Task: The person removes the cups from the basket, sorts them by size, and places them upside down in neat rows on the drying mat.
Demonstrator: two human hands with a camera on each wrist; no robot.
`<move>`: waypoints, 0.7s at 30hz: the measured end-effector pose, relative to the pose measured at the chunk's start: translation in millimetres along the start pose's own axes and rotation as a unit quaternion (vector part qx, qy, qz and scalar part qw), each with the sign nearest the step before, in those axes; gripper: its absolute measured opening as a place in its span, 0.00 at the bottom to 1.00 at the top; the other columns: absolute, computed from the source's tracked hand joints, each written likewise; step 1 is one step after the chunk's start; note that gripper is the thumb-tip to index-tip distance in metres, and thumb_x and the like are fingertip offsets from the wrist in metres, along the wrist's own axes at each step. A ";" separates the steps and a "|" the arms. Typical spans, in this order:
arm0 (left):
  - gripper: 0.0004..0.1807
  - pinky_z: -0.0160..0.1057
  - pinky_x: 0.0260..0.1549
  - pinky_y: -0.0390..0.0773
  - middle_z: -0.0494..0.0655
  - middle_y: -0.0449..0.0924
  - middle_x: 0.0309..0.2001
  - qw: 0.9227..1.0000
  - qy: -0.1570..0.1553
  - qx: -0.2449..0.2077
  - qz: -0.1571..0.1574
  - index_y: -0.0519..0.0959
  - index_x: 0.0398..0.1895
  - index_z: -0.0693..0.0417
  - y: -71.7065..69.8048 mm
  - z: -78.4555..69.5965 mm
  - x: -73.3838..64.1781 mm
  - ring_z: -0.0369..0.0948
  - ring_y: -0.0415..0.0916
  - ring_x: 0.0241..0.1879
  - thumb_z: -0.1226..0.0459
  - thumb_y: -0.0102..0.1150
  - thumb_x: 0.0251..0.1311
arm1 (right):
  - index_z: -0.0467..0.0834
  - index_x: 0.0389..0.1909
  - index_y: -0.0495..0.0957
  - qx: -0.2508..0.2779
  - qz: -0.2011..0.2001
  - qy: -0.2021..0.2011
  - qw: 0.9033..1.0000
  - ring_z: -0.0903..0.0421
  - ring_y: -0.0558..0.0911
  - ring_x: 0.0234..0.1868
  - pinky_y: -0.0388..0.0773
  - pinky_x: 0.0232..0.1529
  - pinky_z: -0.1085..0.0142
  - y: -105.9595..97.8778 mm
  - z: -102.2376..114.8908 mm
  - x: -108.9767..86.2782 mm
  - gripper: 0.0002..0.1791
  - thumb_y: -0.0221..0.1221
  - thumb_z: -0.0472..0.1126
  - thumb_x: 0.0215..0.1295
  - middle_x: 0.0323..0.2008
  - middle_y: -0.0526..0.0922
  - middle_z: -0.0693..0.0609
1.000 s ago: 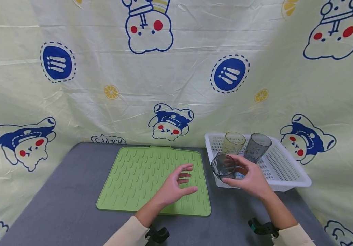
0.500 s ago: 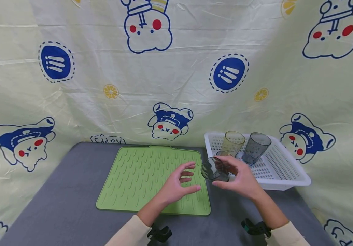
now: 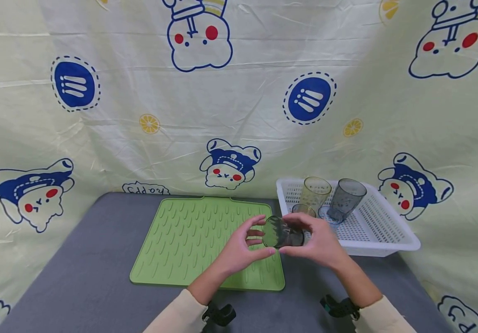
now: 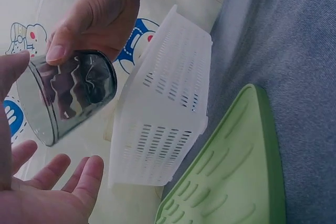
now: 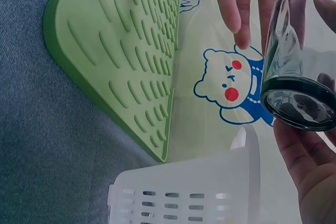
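Observation:
My right hand [image 3: 320,240] grips a smoky grey drinking glass [image 3: 284,233] by its base end, thumb and fingers on opposite sides. The glass lies tipped sideways in the air, its mouth facing my left hand [image 3: 236,247]. In the left wrist view the left thumb [image 4: 13,69] is right at the rim of the glass [image 4: 79,93], while the other fingers are spread loosely below it. The right wrist view shows the thick base of the glass [image 5: 299,93]. Beneath the left hand lies a green ridged drying mat [image 3: 180,245].
A white perforated plastic basket [image 3: 382,247] stands at the right. In it are a yellowish glass [image 3: 315,193], a tall grey glass [image 3: 347,201] and another amber-rimmed glass [image 3: 304,210] partly behind my right hand. A patterned curtain [image 3: 247,106] hangs behind the grey table [image 3: 101,259].
The right hand has carried the grey glass left, out from over the basket to the mat's right edge, tilting it further sideways. My left hand has shifted slightly right and now meets its rim.

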State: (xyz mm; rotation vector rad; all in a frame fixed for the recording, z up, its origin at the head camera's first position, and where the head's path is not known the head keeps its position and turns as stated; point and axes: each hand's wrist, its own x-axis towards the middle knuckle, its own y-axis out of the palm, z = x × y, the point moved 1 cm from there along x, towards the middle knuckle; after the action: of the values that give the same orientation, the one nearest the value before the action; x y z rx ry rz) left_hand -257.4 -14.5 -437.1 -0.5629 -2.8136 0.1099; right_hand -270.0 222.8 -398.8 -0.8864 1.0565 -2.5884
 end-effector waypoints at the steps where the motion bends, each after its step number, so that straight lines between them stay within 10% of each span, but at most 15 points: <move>1: 0.42 0.51 0.64 0.78 0.46 0.70 0.71 1.000 0.001 0.000 -0.001 0.64 0.76 0.36 0.0 -0.4 0.5 0.46 0.76 0.63 0.55 0.73 0.60 | 0.53 0.60 0.81 -0.001 0.003 -0.001 1.000 0.61 0.84 0.54 0.84 0.54 0.62 0.4 1.2 0.4 0.38 0.82 0.51 0.44 0.55 0.86 0.57; 21: 0.37 0.40 0.55 0.84 0.56 0.75 0.63 0.999 0.029 -0.008 -0.009 0.71 0.71 0.45 -2.0 -5.8 2.7 0.55 0.79 0.56 0.65 0.74 0.58 | 0.52 0.61 0.81 -0.019 0.026 -0.027 0.999 0.58 0.84 0.55 0.84 0.52 0.57 2.6 11.1 6.6 0.41 0.83 0.53 0.42 0.57 0.85 0.57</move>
State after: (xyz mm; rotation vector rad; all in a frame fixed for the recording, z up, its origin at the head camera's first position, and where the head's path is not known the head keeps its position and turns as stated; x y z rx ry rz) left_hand -259.0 -15.2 -430.6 -0.5339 -2.7645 0.0672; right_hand -268.7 212.0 -391.4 -0.9189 1.1040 -2.4960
